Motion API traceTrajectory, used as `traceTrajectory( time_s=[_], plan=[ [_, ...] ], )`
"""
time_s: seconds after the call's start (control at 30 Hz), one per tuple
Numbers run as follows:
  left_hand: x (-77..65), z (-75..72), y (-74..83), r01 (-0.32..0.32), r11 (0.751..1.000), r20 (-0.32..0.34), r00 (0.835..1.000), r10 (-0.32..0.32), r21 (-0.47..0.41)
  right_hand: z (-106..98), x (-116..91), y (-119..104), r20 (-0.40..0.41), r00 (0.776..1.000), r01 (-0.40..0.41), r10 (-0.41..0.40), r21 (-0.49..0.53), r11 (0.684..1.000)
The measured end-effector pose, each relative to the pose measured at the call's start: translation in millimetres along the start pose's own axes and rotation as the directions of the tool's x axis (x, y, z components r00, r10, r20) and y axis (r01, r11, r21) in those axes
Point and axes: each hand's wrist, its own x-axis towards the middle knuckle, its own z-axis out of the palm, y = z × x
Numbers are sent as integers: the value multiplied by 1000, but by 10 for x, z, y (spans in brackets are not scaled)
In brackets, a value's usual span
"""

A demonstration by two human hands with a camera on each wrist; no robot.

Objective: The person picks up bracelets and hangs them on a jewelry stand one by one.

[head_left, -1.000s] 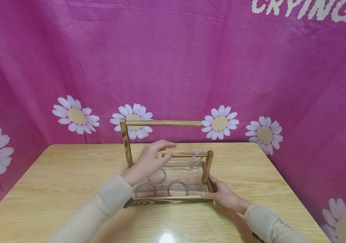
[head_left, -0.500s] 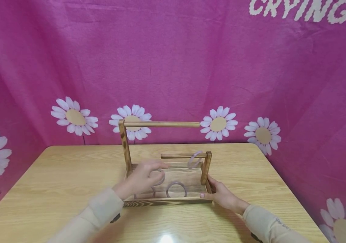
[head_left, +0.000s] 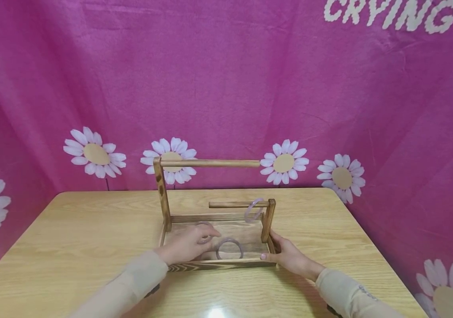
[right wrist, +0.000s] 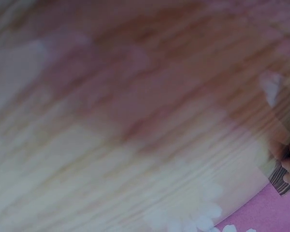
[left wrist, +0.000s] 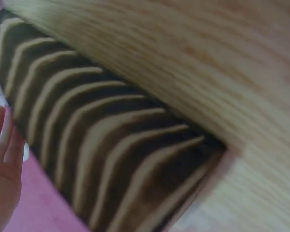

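Observation:
A wooden rack [head_left: 242,263] with a shallow tray base stands on the table. My left hand [head_left: 188,244] reaches low into the tray's left part, fingers stretched over the bangles there. Behind its fingers shows part of one pale purple bangle [head_left: 203,223]; another at the front left is hidden under the hand. Just right of the fingertips lies a third bangle [head_left: 229,240]. One more bangle [head_left: 249,207] hangs on the lower bar [head_left: 226,205]. My right hand [head_left: 291,256] grips the tray's right end, thumb on the front rim.
A longer upper bar [head_left: 210,163] extends from the tall left post [head_left: 161,190] and ends free on the right. The wooden table [head_left: 91,238] surrounds the rack. Behind it hangs a pink curtain [head_left: 226,88] printed with daisies.
My left hand has come down from beside the lower bar to the tray's left part, now covering the front left bangle. The right hand stays on the rack's right end.

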Motion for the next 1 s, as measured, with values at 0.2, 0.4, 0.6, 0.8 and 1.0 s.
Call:
traceTrajectory(
  time_s=[0.2,0.4,0.6,0.8,1.0],
  plan=[
    [165,159,-124,-49,998,82,996,45,49,11,-5,2,1,1000,-9,9,8,1000],
    [246,261,-92,-25,1000,226,974,22,11,27,-8,11,0,1000,-27,27,10,1000],
    [279,284,-42,-22,1000,255,967,20,7,25,-5,10,-6,1000,-28,28,18,999],
    [294,307,-44,17,1000,235,972,-18,6,12,-3,7,-7,1000,-26,26,15,1000],
    [314,323,-65,60,998,189,980,-65,33,-1,-2,7,-7,1000,-19,19,13,1000]
  ],
)
